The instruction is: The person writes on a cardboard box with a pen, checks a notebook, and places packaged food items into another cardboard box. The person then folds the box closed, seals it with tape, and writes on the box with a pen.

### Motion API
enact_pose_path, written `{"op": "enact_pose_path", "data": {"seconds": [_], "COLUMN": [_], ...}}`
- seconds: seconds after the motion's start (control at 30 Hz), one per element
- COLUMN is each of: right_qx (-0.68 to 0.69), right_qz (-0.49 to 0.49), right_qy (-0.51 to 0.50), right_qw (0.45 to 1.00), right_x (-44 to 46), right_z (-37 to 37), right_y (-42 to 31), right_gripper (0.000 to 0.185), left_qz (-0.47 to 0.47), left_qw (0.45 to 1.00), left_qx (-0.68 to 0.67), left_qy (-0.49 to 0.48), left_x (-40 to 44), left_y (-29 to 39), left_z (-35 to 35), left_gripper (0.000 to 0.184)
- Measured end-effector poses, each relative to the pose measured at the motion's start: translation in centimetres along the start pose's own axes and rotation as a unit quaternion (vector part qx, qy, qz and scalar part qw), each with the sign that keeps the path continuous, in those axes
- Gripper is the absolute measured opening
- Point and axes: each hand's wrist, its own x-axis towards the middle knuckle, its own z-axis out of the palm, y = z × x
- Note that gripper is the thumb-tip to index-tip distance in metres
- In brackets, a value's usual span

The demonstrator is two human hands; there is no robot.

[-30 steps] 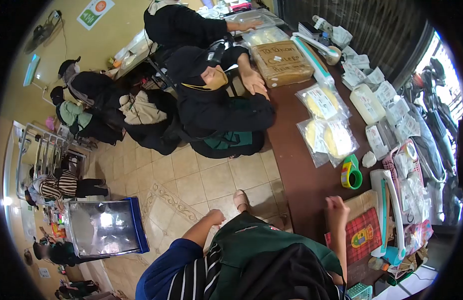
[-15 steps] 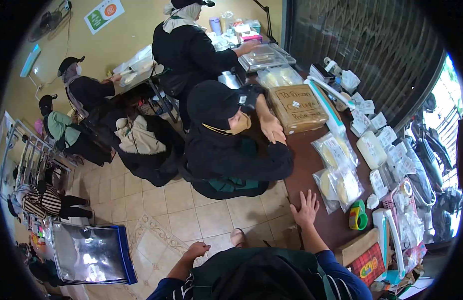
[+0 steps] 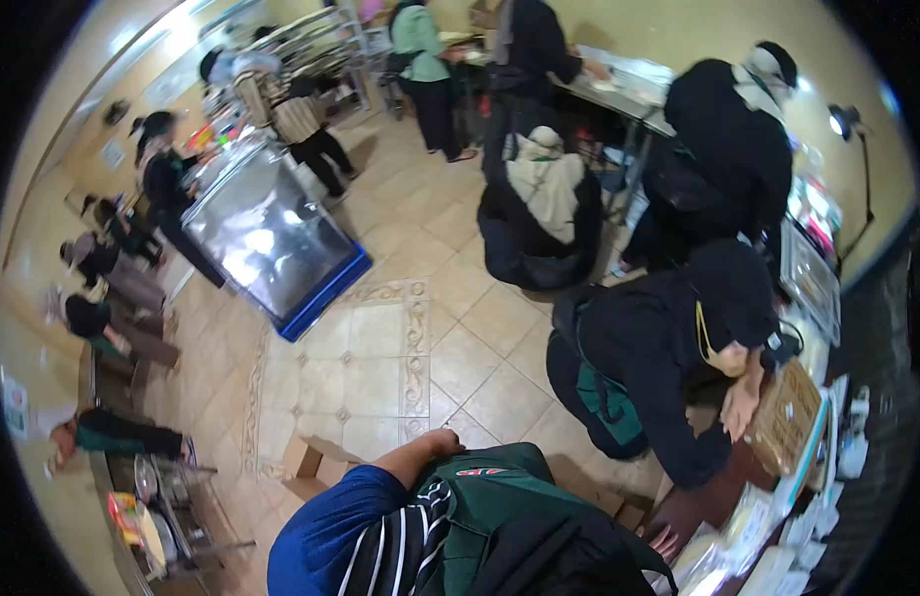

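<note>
With the hands apart, the left hand (image 3: 438, 443) is beside the apron (image 3: 500, 477), grip indeterminable, and the right hand (image 3: 663, 542) lies open beside plastic packs (image 3: 700, 562) near the counter (image 3: 700, 502) edge, likely light, slippery, pliable; grip their film margins.

the room is enclosed by pale yellow walls (image 3: 629, 25), and cream floor tiles (image 3: 480, 323) are laid throughout, crossed by a patterned border (image 3: 417, 348). a brown worktop (image 3: 700, 497) is seen at lower right. farther back, a metal-legged table (image 3: 619, 97) is set near the wall, and a slatted rack (image 3: 326, 50) is placed at upper left. white light is given by a desk lamp (image 3: 840, 121) at upper right.
</note>
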Motion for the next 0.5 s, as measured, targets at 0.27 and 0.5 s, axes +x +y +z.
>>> {"op": "enact_pose_path", "data": {"seconds": [0.27, 0.5], "right_qx": [0.015, 0.028], "right_qz": [-0.057, -0.096], "right_qy": [0.042, 0.063], "right_qw": [0.997, 0.993], "right_x": [2.0, 3.1], "right_z": [-0.3, 0.0], "right_y": [-3.3, -4.6], "right_gripper": [0.063, 0.063], "left_qz": [-0.085, -0.140], "left_qw": [0.994, 0.979], "left_qx": [-0.074, -0.132], "left_qy": [0.001, 0.060], "left_x": [-4.8, -6.4], "left_y": [-2.8, -4.2], "left_z": [2.4, 6.3], "left_gripper": [0.050, 0.049]}}
